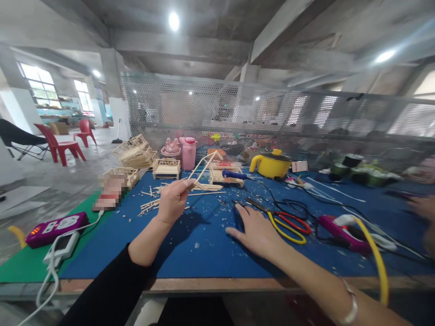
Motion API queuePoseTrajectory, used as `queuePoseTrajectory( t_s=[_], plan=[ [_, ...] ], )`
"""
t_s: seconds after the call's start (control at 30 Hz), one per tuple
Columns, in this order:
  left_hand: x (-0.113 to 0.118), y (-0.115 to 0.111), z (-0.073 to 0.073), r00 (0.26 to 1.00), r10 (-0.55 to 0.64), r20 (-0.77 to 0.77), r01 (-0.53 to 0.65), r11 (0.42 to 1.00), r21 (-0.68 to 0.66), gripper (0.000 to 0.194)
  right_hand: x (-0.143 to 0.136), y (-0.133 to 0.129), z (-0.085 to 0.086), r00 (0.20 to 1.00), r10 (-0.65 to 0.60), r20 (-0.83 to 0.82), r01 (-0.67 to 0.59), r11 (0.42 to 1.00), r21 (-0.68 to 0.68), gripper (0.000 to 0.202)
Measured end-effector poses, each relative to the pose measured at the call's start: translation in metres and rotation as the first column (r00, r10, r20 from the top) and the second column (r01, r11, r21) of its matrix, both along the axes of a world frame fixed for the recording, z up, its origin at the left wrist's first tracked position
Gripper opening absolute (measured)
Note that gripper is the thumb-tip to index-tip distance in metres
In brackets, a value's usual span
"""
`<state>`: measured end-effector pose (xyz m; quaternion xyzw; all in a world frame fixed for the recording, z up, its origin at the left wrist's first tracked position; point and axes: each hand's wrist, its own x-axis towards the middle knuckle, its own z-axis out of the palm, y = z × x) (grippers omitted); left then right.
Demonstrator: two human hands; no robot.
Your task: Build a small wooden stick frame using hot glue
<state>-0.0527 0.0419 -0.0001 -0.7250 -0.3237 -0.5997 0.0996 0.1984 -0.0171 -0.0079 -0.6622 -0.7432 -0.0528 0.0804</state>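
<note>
My left hand (174,199) is closed on a thin wooden stick frame (203,167), which it holds up above the blue table surface (204,253). My right hand (256,228) rests on the blue surface with its fingers apart, beside dark-bladed scissors with yellow handles (287,230). Scissors with red handles (295,222) lie just beyond those. Loose wooden sticks (149,206) are scattered past my left hand. A blue glue gun (234,174) leans at a small wooden frame piece (217,174).
Small wooden models (166,168) stand at the back left near a pink bottle (189,153). A yellow pot (272,164) is at the back. Power strips (57,228) with cables lie left and right. Another person's hand (421,203) shows at the right edge.
</note>
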Motion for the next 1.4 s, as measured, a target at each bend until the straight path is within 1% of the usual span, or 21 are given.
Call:
queuePoseTrajectory(
  t_s=[0.07,0.17,0.3,0.4,0.47,0.5,0.57,0.63,0.67,0.7,0.73,0.77,0.8,0.83,0.9,0.97,1.03,1.13,1.23,1.3,1.4],
  plan=[
    [0.003,0.0,-0.002,1.0,-0.01,-0.004,0.01,1.0,-0.011,0.024,0.01,-0.02,-0.009,0.988,-0.156,0.003,0.156,0.985,-0.068,0.095],
    [0.007,-0.002,-0.004,0.999,-0.027,-0.022,0.026,0.999,-0.025,0.021,0.013,-0.019,-0.016,0.956,-0.292,0.006,0.289,0.942,-0.169,0.105],
    [0.008,-0.005,-0.006,0.997,-0.052,-0.056,0.05,0.998,-0.032,0.022,0.005,0.008,-0.015,0.951,-0.31,-0.017,0.303,0.938,-0.166,0.1],
    [0.005,-0.006,-0.006,0.995,-0.06,-0.074,0.057,0.998,-0.04,0.024,0.01,0.028,-0.003,0.952,-0.271,-0.142,0.253,0.959,-0.129,0.1],
    [0.002,-0.005,-0.005,0.993,-0.066,-0.095,0.061,0.997,-0.053,0.025,0.022,0.038,0.014,0.956,-0.191,-0.221,0.17,0.979,-0.108,0.089],
    [0.001,-0.005,-0.004,0.991,-0.071,-0.109,0.065,0.996,-0.062,0.027,0.029,0.042,0.025,0.96,-0.131,-0.249,0.112,0.99,-0.088,0.073],
    [-0.002,-0.005,-0.002,0.987,-0.084,-0.137,0.073,0.994,-0.082,0.031,0.041,0.047,0.047,0.953,-0.04,-0.299,0.048,0.999,0.019,0.04],
    [-0.004,-0.006,0.0,0.982,-0.103,-0.162,0.088,0.991,-0.096,0.032,0.041,0.048,0.064,0.939,0.019,-0.343,0.047,0.982,0.181,0.043],
    [-0.004,-0.007,0.001,0.978,-0.114,-0.172,0.098,0.99,-0.101,0.032,0.037,0.047,0.069,0.926,0.095,-0.366,0.013,0.959,0.282,0.044],
    [-0.004,-0.008,0.002,0.976,-0.126,-0.18,0.108,0.989,-0.105,0.031,0.029,0.044,0.073,0.897,0.239,-0.372,-0.08,0.916,0.394,0.041],
    [-0.004,-0.009,0.003,0.973,-0.137,-0.186,0.119,0.987,-0.105,0.031,0.02,0.041,0.074,0.855,0.396,-0.335,-0.216,0.859,0.463,0.037],
    [-0.003,-0.009,0.003,0.97,-0.149,-0.192,0.131,0.986,-0.103,0.032,0.009,0.038,0.074,0.804,0.531,-0.268,-0.37,0.799,0.473,0.033],
    [-0.003,-0.01,0.003,0.968,-0.156,-0.194,0.14,0.985,-0.097,0.032,-0.002,0.034,0.073,0.752,0.631,-0.192,-0.51,0.74,0.438,0.029],
    [-0.002,-0.01,0.002,0.968,-0.162,-0.194,0.147,0.985,-0.087,0.033,-0.012,0.032,0.071,0.714,0.686,-0.143,-0.596,0.702,0.389,0.027],
    [0.0,-0.01,0.0,0.967,-0.166,-0.192,0.156,0.985,-0.067,0.031,-0.027,0.028,0.066,0.68,0.726,-0.104,-0.666,0.67,0.327,0.025],
    [0.002,-0.01,-0.001,0.968,-0.168,-0.187,0.159,0.985,-0.06,0.029,-0.034,0.029,0.06,0.677,0.72,-0.152,-0.644,0.68,0.351,0.025],
    [0.003,-0.011,-0.001,0.974,-0.164,-0.159,0.153,0.985,-0.079,0.03,-0.035,0.031,0.053,0.676,0.694,-0.248,-0.571,0.706,0.42,0.024],
    [0.009,-0.018,0.001,0.993,-0.117,0.001,0.116,0.983,-0.143,0.035,-0.034,0.034,0.04,0.652,0.64,-0.407,-0.397,0.745,0.536,0.024],
    [0.019,-0.029,0.003,0.986,-0.084,0.141,0.104,0.985,-0.141,0.033,-0.037,0.034,0.029,0.586,0.608,-0.536,-0.259,0.767,0.588,0.023],
    [0.028,-0.035,0.003,0.988,-0.065,0.139,0.079,0.992,-0.094,0.031,-0.042,0.034,0.024,0.544,0.6,-0.587,-0.224,0.778,0.587,0.023],
    [0.038,-0.038,0.0,0.991,0.017,0.129,-0.014,1.0,-0.026,0.043,-0.05,0.032,0.018,0.499,0.612,-0.614,-0.238,0.778,0.582,0.023]
  ],
)
